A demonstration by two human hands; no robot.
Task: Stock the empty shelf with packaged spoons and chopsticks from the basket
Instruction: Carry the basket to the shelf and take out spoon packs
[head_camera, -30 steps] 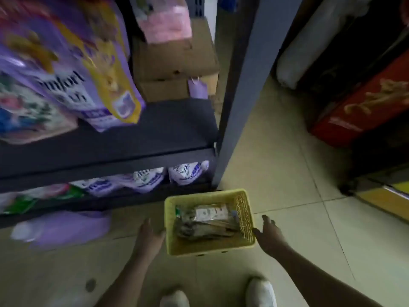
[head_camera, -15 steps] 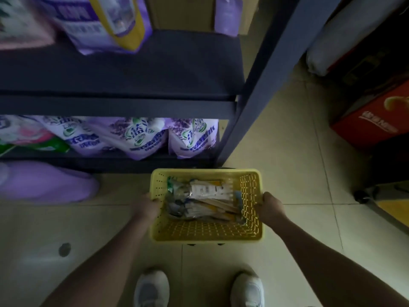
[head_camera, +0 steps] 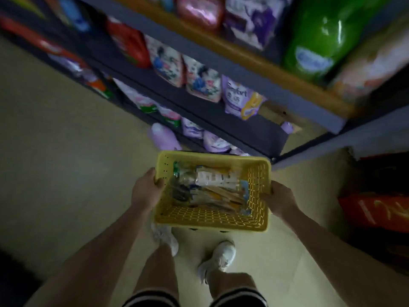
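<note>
A yellow perforated plastic basket (head_camera: 212,220) is held off the floor in front of me, above my feet. Inside lie several clear packets of spoons and chopsticks (head_camera: 212,189), heaped toward the far side. My left hand (head_camera: 147,190) grips the basket's left rim, thumb over the edge. My right hand (head_camera: 280,199) grips the right rim the same way. A bare stretch of dark shelf board (head_camera: 261,129) shows on the rack just beyond the basket, right of a purple pouch.
A dark metal rack (head_camera: 221,69) runs diagonally from upper left to right, filled with detergent and softener pouches. A purple bottle (head_camera: 162,137) stands on the floor at its base. Red cartons (head_camera: 376,209) are stacked at the right. Beige tiled floor (head_camera: 66,151) spreads to the left.
Both hands closed on the basket's side rims and lifted it off the floor. The view swung upward and tilted, so more upper shelves show now.
</note>
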